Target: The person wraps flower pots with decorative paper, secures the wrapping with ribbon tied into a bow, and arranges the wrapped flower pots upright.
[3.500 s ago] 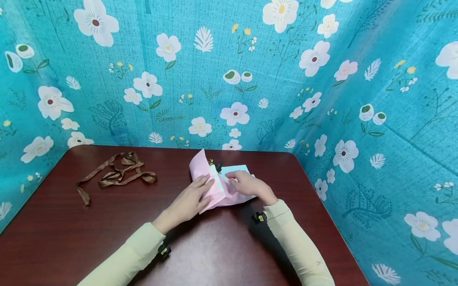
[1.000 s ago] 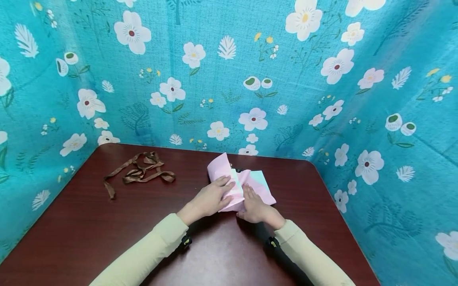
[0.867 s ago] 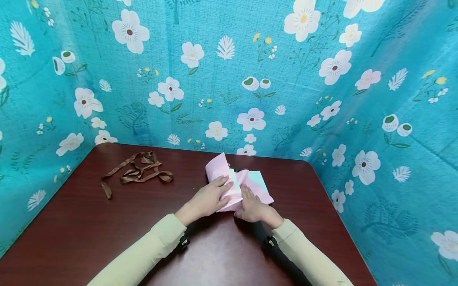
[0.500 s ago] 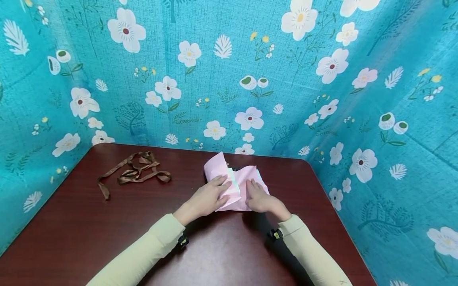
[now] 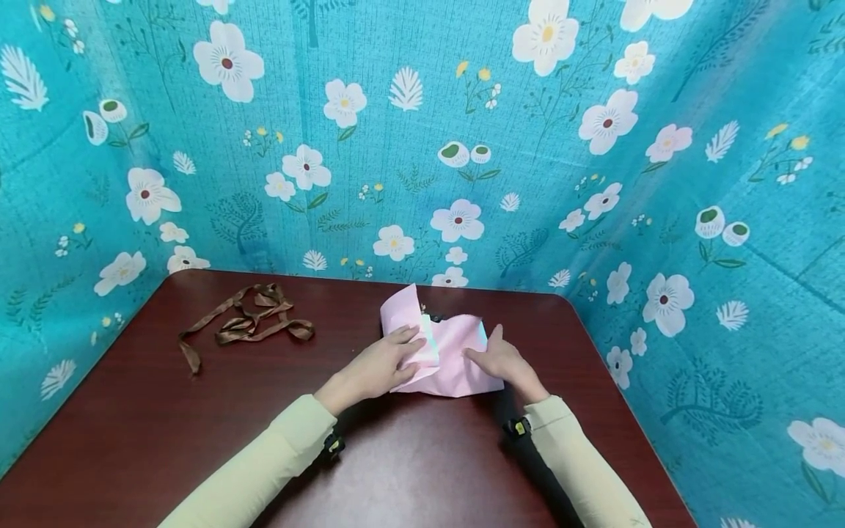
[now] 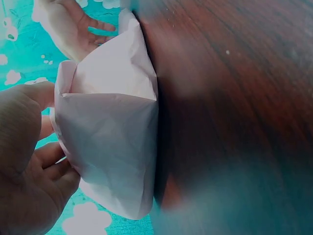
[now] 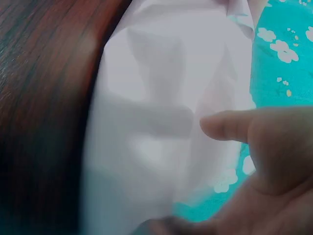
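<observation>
No readable text or labels.

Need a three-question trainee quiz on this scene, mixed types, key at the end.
1. True or false: the left hand touches the pink paper.
2. Multiple choice. From the person's seat, the brown ribbon lies: A) right of the pink paper; B) left of the pink paper; C) on top of the pink paper.
3. Fill in: the cloth behind the table is printed with white ____.

Key: 1 true; 2 B; 3 flowers.
</observation>
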A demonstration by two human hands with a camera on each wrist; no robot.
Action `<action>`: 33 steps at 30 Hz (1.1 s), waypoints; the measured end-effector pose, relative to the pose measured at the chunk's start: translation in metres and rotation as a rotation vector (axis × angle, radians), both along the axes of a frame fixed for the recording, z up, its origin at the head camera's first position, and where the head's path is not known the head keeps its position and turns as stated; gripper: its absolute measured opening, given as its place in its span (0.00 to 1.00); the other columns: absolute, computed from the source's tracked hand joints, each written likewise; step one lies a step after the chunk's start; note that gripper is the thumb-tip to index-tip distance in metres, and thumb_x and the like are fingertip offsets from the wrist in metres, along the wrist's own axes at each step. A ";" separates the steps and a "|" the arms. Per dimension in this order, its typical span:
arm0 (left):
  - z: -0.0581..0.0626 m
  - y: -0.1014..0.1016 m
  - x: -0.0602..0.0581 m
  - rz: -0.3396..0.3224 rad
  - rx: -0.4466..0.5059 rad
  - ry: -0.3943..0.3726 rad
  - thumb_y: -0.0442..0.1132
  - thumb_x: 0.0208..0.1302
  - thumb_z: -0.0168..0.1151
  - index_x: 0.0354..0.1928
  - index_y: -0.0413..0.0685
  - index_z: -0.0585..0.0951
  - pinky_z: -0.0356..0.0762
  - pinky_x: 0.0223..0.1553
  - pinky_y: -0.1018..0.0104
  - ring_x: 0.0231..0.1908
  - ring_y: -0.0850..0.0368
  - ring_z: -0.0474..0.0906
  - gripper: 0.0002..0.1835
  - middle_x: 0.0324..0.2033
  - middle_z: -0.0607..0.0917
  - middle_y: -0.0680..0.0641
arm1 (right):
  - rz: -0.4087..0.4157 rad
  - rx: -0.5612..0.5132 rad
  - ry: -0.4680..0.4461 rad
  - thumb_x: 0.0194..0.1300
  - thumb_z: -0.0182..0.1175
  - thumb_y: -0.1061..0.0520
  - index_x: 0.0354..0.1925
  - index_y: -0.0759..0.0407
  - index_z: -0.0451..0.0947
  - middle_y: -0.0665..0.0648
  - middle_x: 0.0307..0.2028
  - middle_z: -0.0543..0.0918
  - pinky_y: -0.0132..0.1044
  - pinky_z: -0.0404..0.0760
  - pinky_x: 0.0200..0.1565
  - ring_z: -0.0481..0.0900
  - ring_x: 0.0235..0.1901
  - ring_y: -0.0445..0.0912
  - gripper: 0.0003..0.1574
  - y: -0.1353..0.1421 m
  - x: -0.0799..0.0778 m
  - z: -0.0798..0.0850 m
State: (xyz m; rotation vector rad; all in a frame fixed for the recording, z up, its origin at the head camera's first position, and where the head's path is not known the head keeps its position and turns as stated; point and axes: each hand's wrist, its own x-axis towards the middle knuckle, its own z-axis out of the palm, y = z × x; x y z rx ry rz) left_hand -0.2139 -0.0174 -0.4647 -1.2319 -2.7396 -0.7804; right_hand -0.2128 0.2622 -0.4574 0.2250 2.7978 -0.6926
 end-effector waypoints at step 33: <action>-0.005 0.001 0.000 0.000 0.019 0.034 0.45 0.73 0.61 0.69 0.43 0.75 0.64 0.71 0.52 0.74 0.42 0.63 0.27 0.73 0.69 0.39 | -0.013 0.047 -0.026 0.68 0.60 0.33 0.31 0.68 0.75 0.59 0.22 0.72 0.39 0.73 0.25 0.73 0.22 0.48 0.36 0.027 -0.004 -0.018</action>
